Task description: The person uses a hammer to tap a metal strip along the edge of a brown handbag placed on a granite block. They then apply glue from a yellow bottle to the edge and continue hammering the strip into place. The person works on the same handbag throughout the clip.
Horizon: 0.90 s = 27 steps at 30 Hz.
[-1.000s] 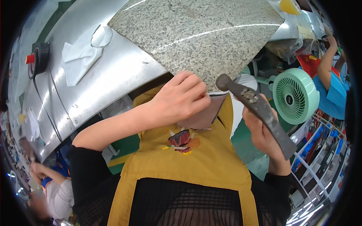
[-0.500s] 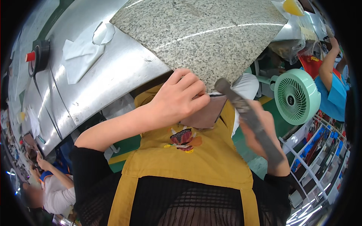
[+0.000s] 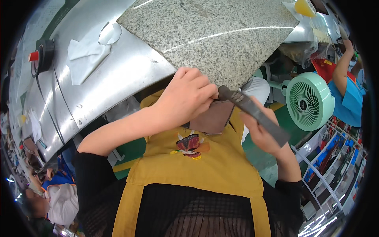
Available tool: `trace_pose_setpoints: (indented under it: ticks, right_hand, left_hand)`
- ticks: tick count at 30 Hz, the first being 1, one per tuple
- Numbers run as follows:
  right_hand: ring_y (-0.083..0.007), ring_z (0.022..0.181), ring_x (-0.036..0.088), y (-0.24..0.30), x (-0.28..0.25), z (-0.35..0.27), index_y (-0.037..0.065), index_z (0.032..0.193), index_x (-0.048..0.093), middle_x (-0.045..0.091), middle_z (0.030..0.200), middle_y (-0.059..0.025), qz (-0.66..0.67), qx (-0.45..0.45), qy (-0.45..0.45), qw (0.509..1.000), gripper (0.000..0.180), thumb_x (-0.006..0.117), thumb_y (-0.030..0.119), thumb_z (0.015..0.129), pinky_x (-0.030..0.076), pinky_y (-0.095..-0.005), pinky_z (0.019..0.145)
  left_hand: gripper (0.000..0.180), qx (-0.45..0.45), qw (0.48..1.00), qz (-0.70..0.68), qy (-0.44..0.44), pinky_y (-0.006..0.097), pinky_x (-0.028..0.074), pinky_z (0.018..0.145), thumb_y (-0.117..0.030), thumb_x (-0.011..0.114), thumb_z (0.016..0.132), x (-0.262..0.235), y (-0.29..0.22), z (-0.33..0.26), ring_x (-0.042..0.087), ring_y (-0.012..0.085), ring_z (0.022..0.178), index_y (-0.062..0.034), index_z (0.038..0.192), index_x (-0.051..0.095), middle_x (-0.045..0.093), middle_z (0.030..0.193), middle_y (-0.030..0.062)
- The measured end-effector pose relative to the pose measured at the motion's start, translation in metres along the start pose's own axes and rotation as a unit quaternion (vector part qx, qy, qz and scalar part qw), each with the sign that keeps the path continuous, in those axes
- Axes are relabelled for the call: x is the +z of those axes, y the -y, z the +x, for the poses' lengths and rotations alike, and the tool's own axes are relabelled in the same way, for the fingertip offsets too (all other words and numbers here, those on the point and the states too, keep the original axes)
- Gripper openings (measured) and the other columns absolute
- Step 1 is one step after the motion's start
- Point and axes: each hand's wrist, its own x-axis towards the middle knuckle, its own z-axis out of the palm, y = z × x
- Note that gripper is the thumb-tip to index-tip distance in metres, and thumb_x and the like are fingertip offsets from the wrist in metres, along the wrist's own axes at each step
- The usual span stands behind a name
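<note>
My left hand (image 3: 188, 94) is closed at the near edge of the speckled granite slab (image 3: 221, 43), its fingers pinching the upper edge of a brown leather-like piece (image 3: 214, 117). The piece hangs down in front of my yellow apron (image 3: 197, 170), and part of its top is hidden under my fingers. In my right hand (image 3: 262, 132) is a dark metal hammer (image 3: 256, 112), gripped from the right and slanting up to the left. Its blunt, rounded end is right by my left fingertips, at the slab edge; whether it touches cannot be made out.
A steel table (image 3: 130, 65) stretches left of the slab, bearing white scraps (image 3: 89, 59) and a black roll-like object (image 3: 48, 57) with a red knob. To the right are a green fan (image 3: 310, 101) and a white wire rack (image 3: 323, 177). Other people work at both sides.
The hammer has swung down and left, bringing its rounded end closer to my left fingers; my right hand moved with it. My left hand keeps its hold on the leather-like piece, shifting only slightly.
</note>
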Motion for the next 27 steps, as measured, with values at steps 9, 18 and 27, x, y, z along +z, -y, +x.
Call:
trace_pose_setpoints:
  ticks: [9, 18, 27]
  right_hand:
    - [-0.036, 0.067, 0.057, -0.007, -0.002, -0.016, 0.002, 0.11, 0.052, 0.057, 0.079, -0.0159, 0.0, 0.014, -0.058, 0.998, 0.022, 0.055, 0.006, 0.089, 0.045, -0.0347, 0.059]
    - [-0.0397, 0.059, 0.048, -0.003, 0.001, -0.011, 0.0, 0.104, 0.052, 0.049, 0.069, -0.0188, -0.004, -0.024, -0.062, 0.998, 0.017, 0.052, 0.006, 0.089, 0.04, -0.0343, 0.054]
    - [-0.0255, 0.058, 0.053, 0.009, -0.007, -0.004, 0.0, 0.107, 0.052, 0.051, 0.067, -0.0135, -0.038, -0.029, -0.021, 0.999, 0.019, 0.052, 0.004, 0.088, 0.042, -0.0315, 0.055]
  left_hand:
    - [0.016, 0.007, 0.998, 0.02, -0.056, 0.035, 0.039, 0.079, -0.006, 0.069, 0.07, 0.018, -0.003, 0.007, 0.051, 0.0222, 0.084, -0.0109, 0.083, 0.061, 0.054, 0.081, 0.0014]
    - [0.021, 0.116, 0.991, 0.068, 0.006, 0.036, 0.041, 0.082, -0.009, 0.065, 0.065, 0.001, 0.009, 0.001, 0.051, 0.0221, 0.085, -0.0104, 0.086, 0.06, 0.054, 0.087, 0.0013]
    - [0.025, 0.157, 0.984, 0.079, -0.006, 0.038, 0.042, 0.082, -0.012, 0.059, 0.064, 0.002, 0.011, -0.001, 0.05, 0.0227, 0.084, -0.0089, 0.089, 0.059, 0.052, 0.087, 0.0026]
